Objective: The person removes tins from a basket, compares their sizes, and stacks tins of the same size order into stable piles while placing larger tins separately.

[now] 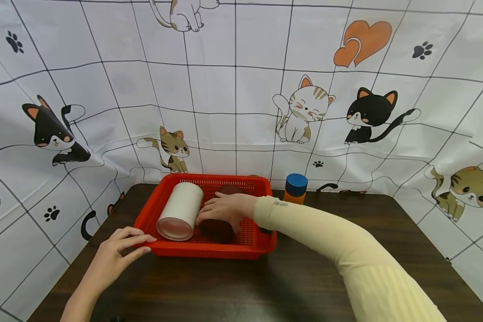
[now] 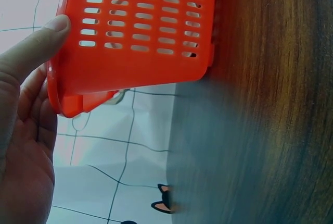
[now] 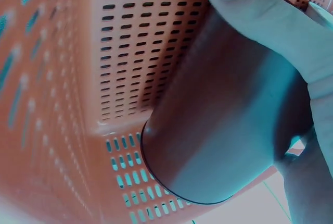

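Observation:
A red perforated plastic basket stands on the dark wooden table. My left hand holds the basket's near left corner; the left wrist view has the thumb on the rim's outer side and the fingers behind it. Inside the basket, my right hand grips a dark brown cylinder that lies on its side. The palm hides the cylinder's middle in the head view. Left of it lies a white cylindrical canister, its round end facing me.
Behind the basket's right side stands an orange bottle with a blue cap, partly covered by the right sleeve. The wooden table ends at a white curtain printed with cats and grid lines.

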Demonstrator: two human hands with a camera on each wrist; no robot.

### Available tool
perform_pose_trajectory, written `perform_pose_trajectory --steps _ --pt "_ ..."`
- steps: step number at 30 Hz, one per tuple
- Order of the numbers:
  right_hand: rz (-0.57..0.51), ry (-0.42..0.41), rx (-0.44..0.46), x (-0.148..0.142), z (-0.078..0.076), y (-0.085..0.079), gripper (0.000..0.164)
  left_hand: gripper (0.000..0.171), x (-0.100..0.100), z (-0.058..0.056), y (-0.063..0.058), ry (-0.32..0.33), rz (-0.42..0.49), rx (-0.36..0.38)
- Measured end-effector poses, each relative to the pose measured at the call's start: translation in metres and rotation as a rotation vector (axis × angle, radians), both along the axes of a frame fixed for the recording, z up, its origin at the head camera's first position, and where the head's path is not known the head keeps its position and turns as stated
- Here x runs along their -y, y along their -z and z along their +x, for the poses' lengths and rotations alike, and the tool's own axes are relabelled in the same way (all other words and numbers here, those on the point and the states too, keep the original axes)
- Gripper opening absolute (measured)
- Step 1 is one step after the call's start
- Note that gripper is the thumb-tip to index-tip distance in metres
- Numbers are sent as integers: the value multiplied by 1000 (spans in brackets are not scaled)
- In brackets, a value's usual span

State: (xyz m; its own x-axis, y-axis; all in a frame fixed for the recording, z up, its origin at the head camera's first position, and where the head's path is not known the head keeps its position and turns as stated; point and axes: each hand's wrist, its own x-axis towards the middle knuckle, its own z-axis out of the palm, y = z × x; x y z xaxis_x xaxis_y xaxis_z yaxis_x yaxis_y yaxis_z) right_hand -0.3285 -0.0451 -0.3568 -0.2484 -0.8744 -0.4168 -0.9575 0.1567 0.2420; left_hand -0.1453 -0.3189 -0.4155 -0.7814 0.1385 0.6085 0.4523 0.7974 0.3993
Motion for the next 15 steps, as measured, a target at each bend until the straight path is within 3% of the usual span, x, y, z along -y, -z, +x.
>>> perform_pose_trajectory --steps 7,15 --pt "7 6 -33 4 -1 -1 106 42 1 -2 0 2 -2 -14" --pt "-128 101 30 1 -2 -3 106 44 1 -2 1 1 -9 -15"
